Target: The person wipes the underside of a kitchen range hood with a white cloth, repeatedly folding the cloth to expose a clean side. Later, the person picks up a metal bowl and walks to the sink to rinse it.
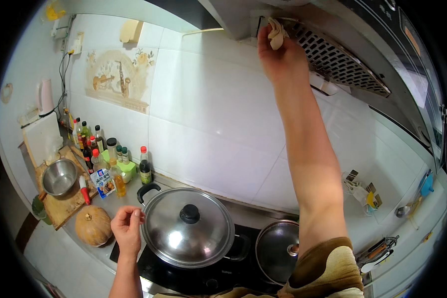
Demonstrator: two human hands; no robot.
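Note:
My right hand (286, 59) is raised high, its fingers closed on a crumpled beige cloth (277, 35). The cloth is by the left end of the slotted metal filter of the range hood (339, 59); I cannot tell whether they touch. Low on the left, my left hand (127, 227) has loosely curled fingers and no visible object in them. It hovers close to the left rim of a large steel pot with a domed lid (188, 238), between that pot and a tan pumpkin (93, 226). The pot stands on a black cooktop (164, 275).
A second lidded pan (275, 246) sits right of the pot, partly behind my sleeve. Sauce bottles (145, 167), a seasoning packet (103, 182) and a steel bowl (59, 178) on a wooden board (56, 212) fill the left counter. Utensils (378, 251) hang at right.

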